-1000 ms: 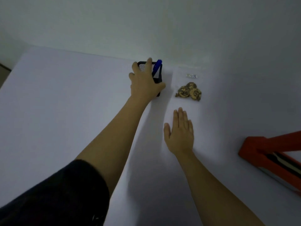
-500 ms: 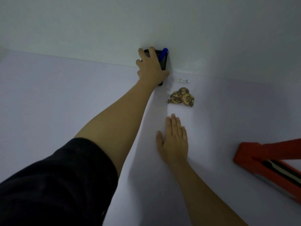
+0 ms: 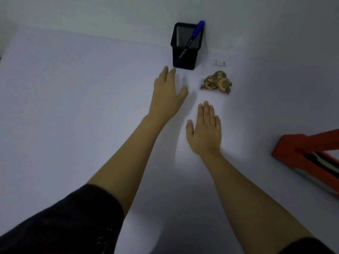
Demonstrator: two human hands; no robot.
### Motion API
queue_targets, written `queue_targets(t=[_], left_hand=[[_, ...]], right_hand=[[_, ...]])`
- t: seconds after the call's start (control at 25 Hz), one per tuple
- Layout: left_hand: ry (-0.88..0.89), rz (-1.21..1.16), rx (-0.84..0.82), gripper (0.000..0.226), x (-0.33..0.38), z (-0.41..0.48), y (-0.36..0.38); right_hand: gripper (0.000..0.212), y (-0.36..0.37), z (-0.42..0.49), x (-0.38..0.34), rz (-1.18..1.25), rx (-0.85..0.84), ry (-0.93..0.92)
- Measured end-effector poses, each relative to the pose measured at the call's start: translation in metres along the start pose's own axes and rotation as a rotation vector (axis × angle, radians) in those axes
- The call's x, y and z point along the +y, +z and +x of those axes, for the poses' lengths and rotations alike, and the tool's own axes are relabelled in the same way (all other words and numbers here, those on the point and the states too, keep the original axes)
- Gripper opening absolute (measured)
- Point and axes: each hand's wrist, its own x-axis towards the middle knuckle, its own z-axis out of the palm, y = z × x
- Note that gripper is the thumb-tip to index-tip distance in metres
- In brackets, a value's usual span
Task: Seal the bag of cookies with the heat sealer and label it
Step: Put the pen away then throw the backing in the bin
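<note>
A clear bag of cookies (image 3: pixel 217 82) lies flat on the white table (image 3: pixel 73 107), with a small white label (image 3: pixel 221 63) just beyond it. The orange heat sealer (image 3: pixel 310 158) sits at the right edge, partly cut off by the frame. My left hand (image 3: pixel 168 90) hovers with straight fingers just in front of the black mesh pen holder (image 3: pixel 186 46), holding nothing. My right hand (image 3: pixel 205 131) lies flat on the table, a short way in front of the cookies.
A blue pen (image 3: pixel 192 38) leans in the pen holder, which stands close to the white wall (image 3: pixel 165 11) at the back. My two forearms stretch across the middle of the table.
My left hand has let go of the pen holder and drawn back toward me. The holder now stands by the wall. My right hand has stayed flat on the table.
</note>
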Motion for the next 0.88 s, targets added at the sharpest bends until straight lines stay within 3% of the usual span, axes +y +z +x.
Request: queue_targets(t=[0.12,0.36,0.52,0.76,0.88], left_hand=[[-0.095,0.074,-0.033,0.050,-0.044,-0.085,0.009],[-0.350,0.154,0.153,0.039,-0.085,-0.198,0.019],[-0.560,0.065,0.208,0.036,-0.094,-0.213,0.019],[-0.653,-0.129,0.282,0.025,-0.089,-0.208,0.012],[-0.617,-0.064,0.276,0.022,-0.090,-0.206,0.011]], right_hand=[[0.064,-0.001,0.002,0.000,-0.006,0.007,-0.005],[0.065,0.000,0.000,0.000,-0.001,0.010,-0.017],[0.065,0.000,0.000,0.001,-0.013,0.018,-0.024],[0.065,0.000,0.001,0.001,-0.018,0.015,-0.019],[0.066,0.001,0.001,0.002,-0.015,0.012,-0.017]])
